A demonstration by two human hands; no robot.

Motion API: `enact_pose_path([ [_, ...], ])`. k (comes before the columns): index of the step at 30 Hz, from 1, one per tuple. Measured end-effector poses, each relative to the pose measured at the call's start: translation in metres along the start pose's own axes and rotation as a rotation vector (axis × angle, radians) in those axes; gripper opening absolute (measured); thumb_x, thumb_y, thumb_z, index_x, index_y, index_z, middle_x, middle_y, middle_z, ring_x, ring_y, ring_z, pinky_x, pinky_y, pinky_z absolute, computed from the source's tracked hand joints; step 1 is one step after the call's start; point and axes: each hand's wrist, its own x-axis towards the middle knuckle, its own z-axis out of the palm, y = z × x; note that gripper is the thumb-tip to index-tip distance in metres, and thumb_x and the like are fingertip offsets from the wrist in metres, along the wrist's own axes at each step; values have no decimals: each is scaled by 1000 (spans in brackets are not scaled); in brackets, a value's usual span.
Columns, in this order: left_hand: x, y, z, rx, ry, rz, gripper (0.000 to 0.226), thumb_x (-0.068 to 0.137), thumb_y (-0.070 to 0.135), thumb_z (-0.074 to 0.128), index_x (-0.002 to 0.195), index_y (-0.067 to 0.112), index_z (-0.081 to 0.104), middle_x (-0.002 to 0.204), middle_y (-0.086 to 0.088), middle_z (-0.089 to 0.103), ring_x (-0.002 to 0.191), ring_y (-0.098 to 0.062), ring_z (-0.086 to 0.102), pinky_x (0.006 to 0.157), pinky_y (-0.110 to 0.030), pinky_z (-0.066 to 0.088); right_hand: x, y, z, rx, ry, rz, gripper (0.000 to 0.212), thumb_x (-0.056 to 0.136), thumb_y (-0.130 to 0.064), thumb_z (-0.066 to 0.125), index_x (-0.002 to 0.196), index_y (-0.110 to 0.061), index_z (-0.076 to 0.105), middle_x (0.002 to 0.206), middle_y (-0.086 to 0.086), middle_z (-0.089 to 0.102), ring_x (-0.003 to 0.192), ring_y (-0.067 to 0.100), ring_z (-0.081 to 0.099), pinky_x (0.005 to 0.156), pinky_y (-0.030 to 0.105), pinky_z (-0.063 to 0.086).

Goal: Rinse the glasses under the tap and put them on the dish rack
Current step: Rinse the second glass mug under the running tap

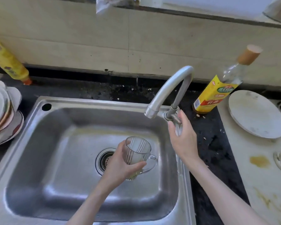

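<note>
The left hand (120, 163) gripped a glass mug (136, 155) over the sink (39, 143); at two o'clock, the right hand (183, 137) curled round the tap (167, 88) handle.

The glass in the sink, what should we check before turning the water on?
1. Glass mug held firmly: ok, the left hand grips its side.
2. Mug over the sink: ok.
3. Mug right under the tap spout: not ok, it sits lower and a bit to the left.
4. Right hand at the tap handle: ok, fingers reach it; a firm grip, cannot tell.
5. Water running: not ok, no stream shows.
6. Dish rack ready: cannot tell, none is plainly in view.
</note>
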Motion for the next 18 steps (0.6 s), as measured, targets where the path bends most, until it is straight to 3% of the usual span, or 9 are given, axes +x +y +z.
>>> enact_pose_path([
  [3, 4, -5, 5, -2, 22, -1, 71, 62, 32, 84, 118, 37, 40, 103, 19, 55, 94, 9, 52, 69, 0, 34, -14, 15, 12, -150, -142, -101, 62, 94, -39, 45, 149, -22, 20, 154, -10, 22, 140, -1, 14, 111, 15, 11],
  [6, 3, -8, 5, -25, 44, -8, 66, 63, 26, 83, 115, 34, 43, 97, 21, 57, 85, 18, 51, 67, 0, 36, -19, 34, 21, -385, -250, -189, 66, 97, -42, 40, 150, -16, 11, 157, -4, 14, 140, -1, -1, 110, 13, 1],
  [10, 5, -13, 0, -35, 32, -32, 72, 59, 39, 84, 119, 37, 43, 102, 20, 59, 92, 9, 55, 76, -7, 42, -20, 45, 30, -681, -218, -300, 64, 94, -41, 30, 143, -1, 29, 148, 18, 34, 140, 25, 22, 113, 36, 20],
  [13, 5, -13, -2, -41, 19, -66, 72, 61, 36, 84, 120, 37, 43, 100, 15, 64, 91, 1, 60, 82, -22, 49, -17, 47, 29, -797, -245, -343, 59, 91, -39, 32, 133, 0, 47, 142, 25, 41, 135, 35, 35, 114, 36, 18],
  [15, 6, -11, -2, -46, 28, -89, 66, 62, 35, 84, 114, 38, 44, 93, 13, 66, 84, 3, 61, 79, -21, 49, -16, 46, 26, -806, -262, -370, 52, 94, -36, 36, 130, -2, 52, 144, 25, 37, 138, 34, 31, 112, 30, 6],
  [17, 5, -8, -2, -66, 27, -112, 59, 61, 36, 84, 106, 38, 46, 88, 16, 64, 77, 9, 60, 77, -17, 48, -21, 42, 24, -616, -304, -331, 44, 99, -31, 41, 134, -6, 50, 151, 16, 30, 143, 24, 19, 111, 18, -4],
  [18, 6, -7, -2, -75, 30, -127, 57, 59, 39, 84, 103, 37, 47, 89, 16, 64, 76, 9, 59, 77, -18, 49, -25, 37, 24, -484, -344, -294, 43, 98, -31, 41, 133, -8, 50, 151, 10, 32, 143, 18, 20, 111, 13, -1],
])
